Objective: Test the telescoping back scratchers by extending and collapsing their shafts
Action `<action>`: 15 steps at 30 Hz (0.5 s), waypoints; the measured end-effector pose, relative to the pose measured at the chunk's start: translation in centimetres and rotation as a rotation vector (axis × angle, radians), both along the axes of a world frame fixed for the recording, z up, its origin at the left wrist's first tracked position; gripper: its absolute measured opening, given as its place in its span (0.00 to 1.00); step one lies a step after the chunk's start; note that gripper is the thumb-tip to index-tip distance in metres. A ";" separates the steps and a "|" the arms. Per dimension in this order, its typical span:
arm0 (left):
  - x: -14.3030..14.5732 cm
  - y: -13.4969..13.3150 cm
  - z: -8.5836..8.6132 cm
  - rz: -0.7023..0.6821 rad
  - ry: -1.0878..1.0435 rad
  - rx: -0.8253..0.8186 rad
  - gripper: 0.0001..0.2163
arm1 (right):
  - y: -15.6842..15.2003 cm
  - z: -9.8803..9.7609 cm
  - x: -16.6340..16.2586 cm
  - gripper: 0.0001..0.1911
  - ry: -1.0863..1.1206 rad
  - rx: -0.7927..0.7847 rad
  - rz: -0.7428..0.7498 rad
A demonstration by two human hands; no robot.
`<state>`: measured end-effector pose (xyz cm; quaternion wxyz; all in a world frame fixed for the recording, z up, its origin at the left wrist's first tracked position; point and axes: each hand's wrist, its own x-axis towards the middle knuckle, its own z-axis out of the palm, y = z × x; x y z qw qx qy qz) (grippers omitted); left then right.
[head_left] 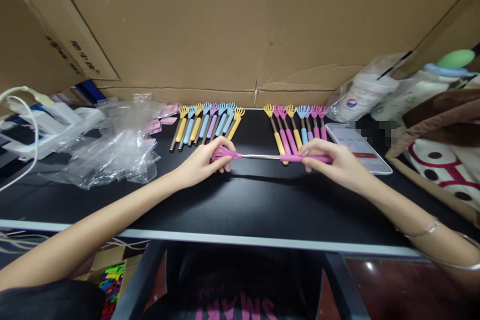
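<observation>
I hold a pink telescopic back scratcher [262, 157] sideways above the black table [243, 205], its metal rod pulled out. My left hand [204, 161] is closed on the pink claw end. My right hand [332, 158] is closed on the pink handle. Behind the hands lie two rows of back scratchers in yellow, blue, purple and pink: a left row [206, 124] and a right row [296, 127].
A heap of clear plastic bags [112, 147] lies at the left. A phone [356, 147] lies right of the right row. White bags [369, 92] and a brown-and-white bag [442, 150] stand at the right. Cardboard [240, 25] walls the back. White cables [22, 125] hang at far left.
</observation>
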<state>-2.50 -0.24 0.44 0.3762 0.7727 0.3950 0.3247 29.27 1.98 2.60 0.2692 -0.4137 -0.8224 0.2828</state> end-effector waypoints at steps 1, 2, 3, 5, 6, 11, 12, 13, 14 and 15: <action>0.0 0.0 0.0 0.007 0.003 0.006 0.09 | 0.0 0.0 -0.1 0.15 -0.004 0.006 0.002; 0.0 0.0 -0.1 0.016 0.009 0.018 0.09 | 0.0 -0.1 -0.1 0.15 -0.009 0.014 0.001; 0.0 0.0 -0.1 0.023 0.018 0.031 0.09 | 0.1 -0.1 0.0 0.15 -0.014 0.021 0.001; -0.1 0.0 -0.1 0.032 0.035 0.062 0.10 | 0.1 -0.2 0.1 0.15 -0.023 0.035 -0.005; -0.1 0.0 -0.1 0.035 0.041 0.074 0.09 | 0.1 -0.2 0.2 0.15 -0.031 0.043 -0.007; 0.1 -0.1 0.1 0.078 0.075 0.110 0.09 | 0.2 -0.1 0.4 0.15 -0.149 0.210 -0.003; 0.1 -0.2 0.2 0.085 0.089 0.116 0.09 | 0.2 -0.1 0.5 0.14 -0.195 0.274 -0.003; 0.1 -0.2 0.3 0.092 0.105 0.121 0.10 | 0.3 0.0 0.6 0.14 -0.247 0.342 -0.005; 0.1 -0.2 0.4 0.098 0.122 0.128 0.10 | 0.3 0.0 0.7 0.14 -0.300 0.408 -0.010; 0.1 -0.2 0.6 0.102 0.138 0.136 0.10 | 0.4 0.1 0.8 0.13 -0.353 0.470 -0.018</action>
